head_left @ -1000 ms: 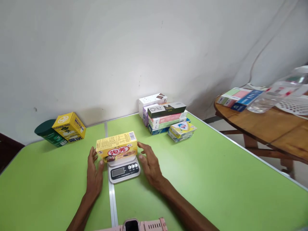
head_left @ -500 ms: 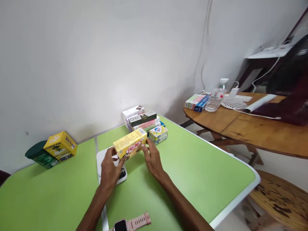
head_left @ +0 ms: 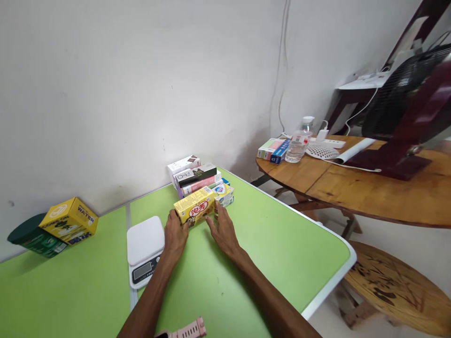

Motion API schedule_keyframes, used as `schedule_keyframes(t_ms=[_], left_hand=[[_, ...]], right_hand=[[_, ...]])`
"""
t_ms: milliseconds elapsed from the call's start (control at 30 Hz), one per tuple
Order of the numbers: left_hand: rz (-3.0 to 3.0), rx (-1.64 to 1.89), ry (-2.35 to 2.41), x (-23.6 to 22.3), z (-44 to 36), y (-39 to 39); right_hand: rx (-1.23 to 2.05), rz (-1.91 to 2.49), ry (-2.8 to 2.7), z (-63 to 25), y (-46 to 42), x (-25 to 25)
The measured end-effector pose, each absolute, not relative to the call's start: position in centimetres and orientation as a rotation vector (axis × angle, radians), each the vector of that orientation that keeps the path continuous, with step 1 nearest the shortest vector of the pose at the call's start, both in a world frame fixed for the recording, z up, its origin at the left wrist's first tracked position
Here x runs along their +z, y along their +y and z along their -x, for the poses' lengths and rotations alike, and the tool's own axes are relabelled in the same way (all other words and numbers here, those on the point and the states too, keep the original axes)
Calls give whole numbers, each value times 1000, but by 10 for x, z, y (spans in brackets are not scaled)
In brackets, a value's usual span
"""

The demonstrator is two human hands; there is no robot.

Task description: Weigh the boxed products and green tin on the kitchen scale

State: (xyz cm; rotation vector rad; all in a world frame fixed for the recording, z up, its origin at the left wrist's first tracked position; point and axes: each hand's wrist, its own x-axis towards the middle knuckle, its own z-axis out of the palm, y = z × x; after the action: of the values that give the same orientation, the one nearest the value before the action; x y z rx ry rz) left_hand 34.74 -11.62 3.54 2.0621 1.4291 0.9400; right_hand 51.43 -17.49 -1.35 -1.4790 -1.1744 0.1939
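Observation:
A yellow snack box (head_left: 197, 209) with red lettering lies on its long side on the green table, against the front of several stacked cartons. Around its left end is my left hand (head_left: 175, 234), thumb at the front face and fingers at the end. My right hand (head_left: 223, 230) is at the box's right end, fingers and thumb spread apart; whether the fingertips touch it is hard to tell. To the left, a white kitchen scale (head_left: 145, 241) has nothing on its plate. Behind the box are a black carton (head_left: 196, 175) and a small yellow-and-white soap box (head_left: 225, 192).
A yellow carton (head_left: 72, 220) leans by a dark green tub (head_left: 35, 234) at left. A pink-strapped watch (head_left: 188, 330) lies at the near edge. On the wooden table (head_left: 338, 188) at right are a water bottle (head_left: 299, 143), boxes and a fan (head_left: 405, 122); a wooden stool (head_left: 398, 286) stands below.
The yellow snack box has gone from above the table near the scale down to the right, beside the stacked cartons. My right hand's fingers have loosened. The camera view has turned right.

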Motion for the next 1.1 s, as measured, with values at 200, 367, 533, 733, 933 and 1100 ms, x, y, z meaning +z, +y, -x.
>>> schedule_keyframes(t_ms=[200, 367, 533, 733, 933, 1100], left_hand=[[-2031, 954, 1340, 36, -356, -101], [-1949, 1144, 1221, 39, -337, -129], [-2179, 1382, 1122, 55, -256, -155], [-1754, 1600, 1776, 19, -82, -141], [-1416, 1654, 1885, -25, -1, -84], [-1429, 1737, 1809, -33, 1, -32]], right_hand=[[172, 1538, -1180, -521, -175, -12], [184, 1547, -1161, -519, -196, -7], [91, 1587, -1296, -507, -204, 20], [271, 1266, -1681, -408, -172, 83], [725, 1051, -1928, -278, -66, 81], [947, 1178, -1860, -197, 29, 62]])
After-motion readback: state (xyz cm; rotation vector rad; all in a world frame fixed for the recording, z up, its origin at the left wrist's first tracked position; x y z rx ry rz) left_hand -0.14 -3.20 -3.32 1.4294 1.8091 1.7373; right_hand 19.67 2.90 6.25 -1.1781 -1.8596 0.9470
